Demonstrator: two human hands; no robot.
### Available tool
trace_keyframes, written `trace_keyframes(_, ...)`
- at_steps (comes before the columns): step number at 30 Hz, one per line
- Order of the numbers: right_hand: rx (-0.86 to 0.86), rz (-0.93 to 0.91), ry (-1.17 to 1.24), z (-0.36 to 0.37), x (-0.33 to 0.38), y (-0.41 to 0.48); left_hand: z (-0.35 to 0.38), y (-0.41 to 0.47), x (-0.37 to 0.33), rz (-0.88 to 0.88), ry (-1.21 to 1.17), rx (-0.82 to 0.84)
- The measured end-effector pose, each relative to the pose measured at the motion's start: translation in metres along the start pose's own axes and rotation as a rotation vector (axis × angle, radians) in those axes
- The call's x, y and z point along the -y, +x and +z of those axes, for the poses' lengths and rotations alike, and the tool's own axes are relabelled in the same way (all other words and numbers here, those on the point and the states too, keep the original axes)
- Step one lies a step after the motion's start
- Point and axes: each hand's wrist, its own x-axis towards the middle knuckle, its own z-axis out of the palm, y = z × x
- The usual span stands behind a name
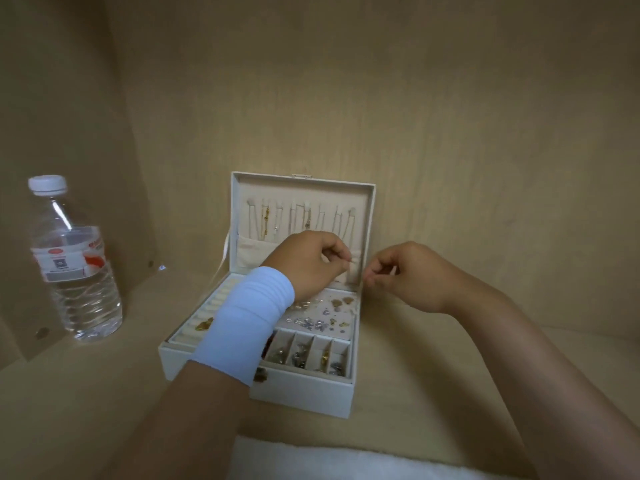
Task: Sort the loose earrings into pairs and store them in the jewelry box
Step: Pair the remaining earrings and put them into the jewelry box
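At the near edge of the jewelry box [301, 393], small compartments [341, 345] already hold pieces; beyond them loose earrings [311, 323] lie scattered on the pale tray [350, 311]. Farther back, my left grip [308, 265] and right grip [408, 275] are pinched nearly closed; on what, I cannot tell. Earrings seem light, slippery, easily bent: best pinched by the body, not the post.

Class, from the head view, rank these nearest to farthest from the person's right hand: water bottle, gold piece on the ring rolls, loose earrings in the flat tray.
1. loose earrings, in the box, just below the right hand.
2. gold piece, on the ring rolls at the box's left side.
3. water bottle, outside the box, far left.
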Motion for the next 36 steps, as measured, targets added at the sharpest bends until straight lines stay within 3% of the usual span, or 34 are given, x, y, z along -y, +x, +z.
trace_keyframes(5,0.021,0.139,-0.066,-0.042,-0.051,-0.057,0.043,-0.007,-0.042,0.100,0.044,0.061)
trace_keyframes(9,0.040,0.265,-0.152,-0.063,-0.093,-0.094,0.099,-0.007,-0.082,0.159,0.042,0.206)
trace_keyframes(16,0.041,0.367,-0.156,-0.059,-0.130,-0.118,0.183,-0.005,-0.122,0.047,0.105,0.341)
trace_keyframes(26,0.051,0.400,-0.143,-0.045,-0.149,-0.117,0.225,0.004,-0.126,-0.027,0.088,0.284)
trace_keyframes(36,0.058,0.402,-0.104,-0.034,-0.143,-0.110,0.212,0.001,-0.112,-0.047,0.077,0.242)
